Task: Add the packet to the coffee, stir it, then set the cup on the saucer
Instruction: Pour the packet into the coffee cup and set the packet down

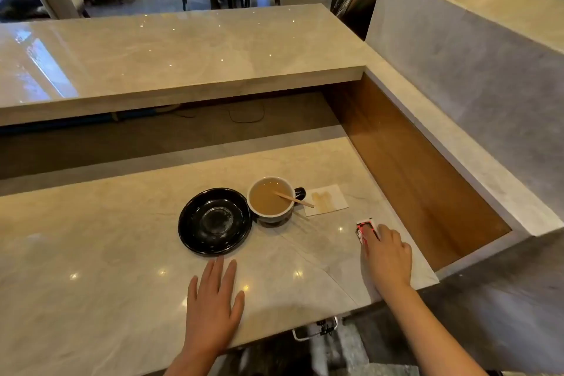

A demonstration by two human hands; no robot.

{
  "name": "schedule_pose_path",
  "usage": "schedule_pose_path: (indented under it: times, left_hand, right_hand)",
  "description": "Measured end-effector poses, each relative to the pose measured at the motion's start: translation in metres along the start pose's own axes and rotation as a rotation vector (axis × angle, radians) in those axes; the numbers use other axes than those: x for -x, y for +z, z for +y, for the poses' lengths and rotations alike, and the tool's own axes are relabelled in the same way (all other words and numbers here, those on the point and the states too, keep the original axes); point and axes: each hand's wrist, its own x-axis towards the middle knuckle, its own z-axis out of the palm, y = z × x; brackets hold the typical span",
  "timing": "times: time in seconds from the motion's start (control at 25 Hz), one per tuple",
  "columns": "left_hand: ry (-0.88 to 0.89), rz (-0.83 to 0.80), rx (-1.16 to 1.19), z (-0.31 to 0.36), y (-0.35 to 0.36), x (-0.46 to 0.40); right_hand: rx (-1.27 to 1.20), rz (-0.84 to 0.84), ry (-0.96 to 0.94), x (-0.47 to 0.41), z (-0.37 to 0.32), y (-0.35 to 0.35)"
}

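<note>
While the packet lies flat near the counter's right edge, the right hand rests on its near end, fingers together pressing it down, not yet pinching it. A good pickup, I judge, means sliding it a little toward the edge or curling a fingertip under a corner, then gripping by one end so the other can be torn. The cup, with milky coffee and a stirrer leaning inside, stands further in, touching the empty black saucer on its left, a stained napkin just beside its handle. The left hand lies spread and flat by the near edge, holding nothing.
</note>
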Motion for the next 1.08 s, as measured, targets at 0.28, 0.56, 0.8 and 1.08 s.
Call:
schedule_pose_path:
  times: [0.28, 0.56, 0.8, 1.08]
  left_hand:
    - [-0.032, 0.033, -0.006, 0.0, 0.002, -0.005]
    - [-0.049, 0.03, 0.007, 0.0, 0.002, -0.004]
    - [-0.054, 0.02, 0.011, -0.001, 0.005, -0.005]
    - [-0.058, 0.022, 0.015, -0.001, 0.003, -0.005]
  right_hand:
    - [-0.354, -0.032, 0.193, -0.005, -0.001, -0.012]
    - [-0.748, -0.139, 0.404, -0.006, 0.004, -0.014]
    - [-1.249, -0.196, 0.495, -0.002, -0.014, -0.041]
    - [-1.72, -0.223, 0.448, 0.002, -0.049, -0.069]
